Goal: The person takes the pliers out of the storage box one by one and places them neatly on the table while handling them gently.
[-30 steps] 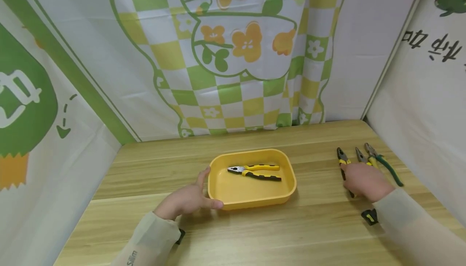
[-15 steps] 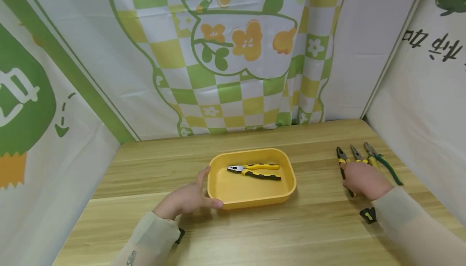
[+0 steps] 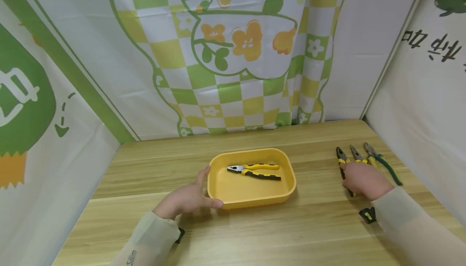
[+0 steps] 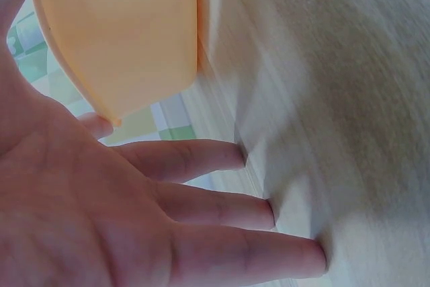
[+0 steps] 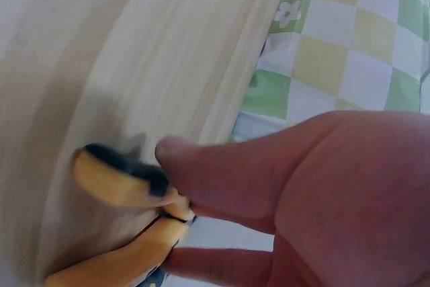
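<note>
Beside the left end of a shallow yellow plastic box, my left hand has its thumb at the near corner and index finger along the left rim. In the left wrist view its other fingers are straight, tips down on the table. Inside the box lie combination pliers with yellow-and-black handles. At the right, my right hand grips another pair of yellow-and-black pliers by the handles, partly hidden. Long-nose pliers lie beside them, handles mostly covered by the hand. Green-handled pliers lie farthest right.
A wooden table carries everything. Behind it hangs a checked, flowered curtain, with white printed cloth on both sides. A black wrist-camera part shows near the right sleeve.
The long-nose pliers have shifted slightly left, toward the gripped pair, during the first half second. My right hand stays nearly in place; the left hand and box hold still.
</note>
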Demonstrator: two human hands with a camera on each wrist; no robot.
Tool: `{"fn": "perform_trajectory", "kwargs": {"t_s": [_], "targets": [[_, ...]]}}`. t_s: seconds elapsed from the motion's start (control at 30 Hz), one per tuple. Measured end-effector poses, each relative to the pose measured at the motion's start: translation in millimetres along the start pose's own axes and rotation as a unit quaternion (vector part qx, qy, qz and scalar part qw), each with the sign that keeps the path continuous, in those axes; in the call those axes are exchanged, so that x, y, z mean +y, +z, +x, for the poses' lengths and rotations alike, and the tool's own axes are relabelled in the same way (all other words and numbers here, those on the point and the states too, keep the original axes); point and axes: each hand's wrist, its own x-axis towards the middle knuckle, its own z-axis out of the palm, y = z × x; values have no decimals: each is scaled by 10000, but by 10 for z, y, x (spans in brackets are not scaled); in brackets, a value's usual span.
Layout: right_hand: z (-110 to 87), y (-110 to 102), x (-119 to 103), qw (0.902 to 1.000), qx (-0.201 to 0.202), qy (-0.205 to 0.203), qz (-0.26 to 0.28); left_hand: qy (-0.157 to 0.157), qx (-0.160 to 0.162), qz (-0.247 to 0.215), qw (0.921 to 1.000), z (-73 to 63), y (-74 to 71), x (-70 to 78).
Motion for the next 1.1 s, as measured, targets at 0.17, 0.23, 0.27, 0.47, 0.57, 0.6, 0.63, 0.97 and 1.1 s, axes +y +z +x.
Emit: {"fn": "perform_trajectory", "kwargs": {"t_s": [0.17,0.23,0.27,0.47,0.57,0.6,0.63,0.97,1.1], "targets": [[57,-100,-81,9995,224,10,-237,-44,36,65,10000,2,-3,5],[95,-174,-135,9985,465,-76,-289,-56,39,72,10000,3,-4,4],[116,-220,-170,9979,587,-107,-256,-55,34,76,10000,3,-5,4],[275,-497,-458,9958,707,-178,550,-53,24,-35,10000,5,-7,2],[344,-611,-618,9896,336,-256,1378,-52,29,-63,10000,7,-7,1],[358,-642,-669,9859,177,-265,1641,-54,29,-57,10000,7,-7,0],[372,-672,-723,9810,22,-280,1921,-51,31,-51,10000,7,-7,-1],[581,-780,-1234,9511,-1279,-528,2763,-81,15,-27,10000,11,-9,0],[677,-728,-1418,9490,-1698,-535,2604,-62,8,-58,10000,13,-9,-5]]}}
